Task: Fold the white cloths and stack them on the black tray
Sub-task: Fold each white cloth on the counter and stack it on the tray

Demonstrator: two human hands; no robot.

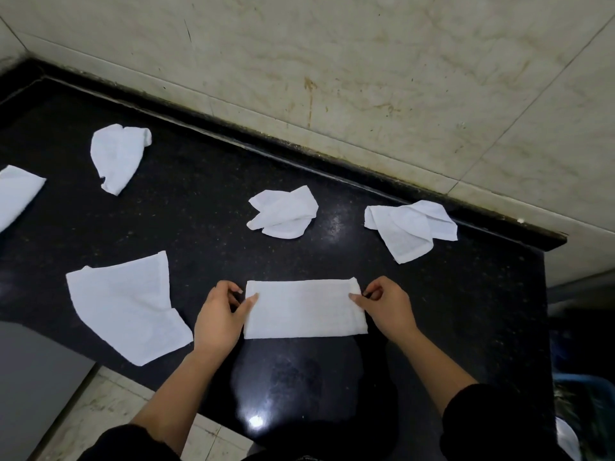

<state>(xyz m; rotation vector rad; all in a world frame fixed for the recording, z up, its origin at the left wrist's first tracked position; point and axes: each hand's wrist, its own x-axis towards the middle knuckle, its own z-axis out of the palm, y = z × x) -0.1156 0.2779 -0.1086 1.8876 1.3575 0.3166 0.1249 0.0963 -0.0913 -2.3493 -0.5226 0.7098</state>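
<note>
While the left hand (218, 319) pinches the left short end of the folded cloth (304, 309), thumb on top and fingers curled at the edge, a slip looks the likeliest trouble: if that end is lifted higher than the other, the layers could slide apart and the next fold would seal in the skew. Fabric this thin will probably sag in the middle when raised, so a hurried move could drag it over the dark counter (199, 211) and bunch it. The right hand (387, 307) grasps the right short end the same way, where the top corner's layers do not quite match; left unsmoothed, that may give a lumpy fold. No black tray is in sight, so where the stack belongs cannot be told. The folded cloth lies flat near the counter's front edge, between both hands, a long white rectangle, apparently doubled once. Others wait unfolded: a cut-off cloth (15, 193) at the left border, a bunched cloth (116, 156) behind, a spread cloth (123, 304) beside the left hand, then a middle crumpled cloth (284, 212) and a right crumpled cloth (411, 227) nearer the wall
</note>
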